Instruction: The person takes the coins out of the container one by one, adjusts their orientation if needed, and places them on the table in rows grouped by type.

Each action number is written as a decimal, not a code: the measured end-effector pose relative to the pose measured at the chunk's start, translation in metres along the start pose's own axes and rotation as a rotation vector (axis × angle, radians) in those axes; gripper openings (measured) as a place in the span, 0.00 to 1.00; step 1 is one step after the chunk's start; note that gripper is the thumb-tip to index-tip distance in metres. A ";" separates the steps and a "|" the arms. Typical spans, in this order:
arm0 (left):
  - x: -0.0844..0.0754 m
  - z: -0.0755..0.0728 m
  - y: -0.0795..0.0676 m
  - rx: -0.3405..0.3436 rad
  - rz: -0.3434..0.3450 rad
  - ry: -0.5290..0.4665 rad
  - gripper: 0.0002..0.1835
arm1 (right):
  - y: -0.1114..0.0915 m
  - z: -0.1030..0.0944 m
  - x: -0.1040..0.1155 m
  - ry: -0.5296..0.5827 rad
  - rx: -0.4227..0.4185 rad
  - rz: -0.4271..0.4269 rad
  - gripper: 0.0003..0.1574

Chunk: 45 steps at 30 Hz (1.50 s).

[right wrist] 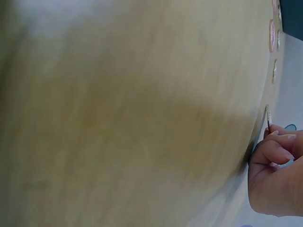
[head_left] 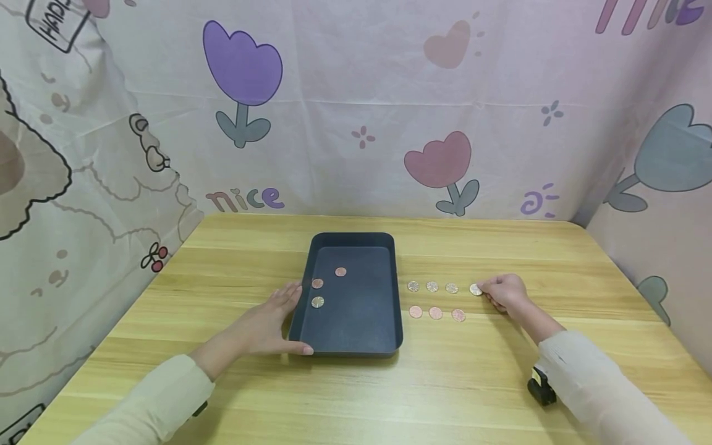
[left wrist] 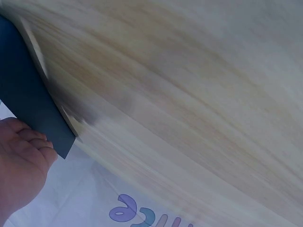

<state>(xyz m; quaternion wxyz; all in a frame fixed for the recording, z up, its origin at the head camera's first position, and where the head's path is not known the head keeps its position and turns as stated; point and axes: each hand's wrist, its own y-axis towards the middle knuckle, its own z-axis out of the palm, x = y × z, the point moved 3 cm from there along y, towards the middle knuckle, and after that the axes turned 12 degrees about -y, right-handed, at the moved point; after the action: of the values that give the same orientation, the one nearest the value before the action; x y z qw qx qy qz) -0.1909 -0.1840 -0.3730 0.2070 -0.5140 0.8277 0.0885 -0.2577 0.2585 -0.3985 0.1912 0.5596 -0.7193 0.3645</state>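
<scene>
Right now pinching, with curled fingers of the right hand (head_left: 505, 292), a silvery coin (head_left: 475, 289) at the 3 o'clock end of the far row on the wooden table (head_left: 478, 383); coin small, round, pale and shiny, seeming tipped up on edge against the fingertips (right wrist: 279, 138) in the right wrist view, though blurred there. Lying at 9 o'clock of that coin, three more silvery coins (head_left: 432, 287) in a line, and just nearer, at 6 o'clock of those, three copper-coloured coins (head_left: 436, 313) in a second row. Resting flat at 9 o'clock of both rows, a dark blue rectangular tray (head_left: 384, 346) with low walls and rounded corners, holding two copper coins (head_left: 340, 272) and one pale coin (head_left: 317, 301) near its 9 o'clock wall. Pressing against that wall, the left hand (head_left: 267, 324), fingers straight and spread, thumb stretching along the near corner at 6 o'clock. Hanging behind the table at 12 o'clock, a pink cloth backdrop (head_left: 356, 105) printed with tulips. Showing at the right sleeve, a small black wrist device (head_left: 541, 388).
</scene>
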 end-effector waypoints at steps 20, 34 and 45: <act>0.001 0.002 -0.001 0.005 -0.006 0.009 0.65 | -0.001 -0.001 0.007 -0.084 -0.092 0.002 0.12; -0.002 -0.001 0.001 0.005 0.008 0.024 0.65 | -0.023 0.015 0.061 -0.005 -0.171 -0.183 0.14; -0.002 -0.002 0.002 0.016 -0.010 0.015 0.66 | -0.036 0.053 0.110 0.155 -0.088 -0.275 0.11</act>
<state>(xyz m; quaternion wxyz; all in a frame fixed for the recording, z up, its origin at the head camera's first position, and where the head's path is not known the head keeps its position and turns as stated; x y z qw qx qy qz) -0.1921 -0.1821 -0.3702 0.2052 -0.5169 0.8275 0.0772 -0.2497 0.1421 -0.3470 0.3185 0.6142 -0.6342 0.3452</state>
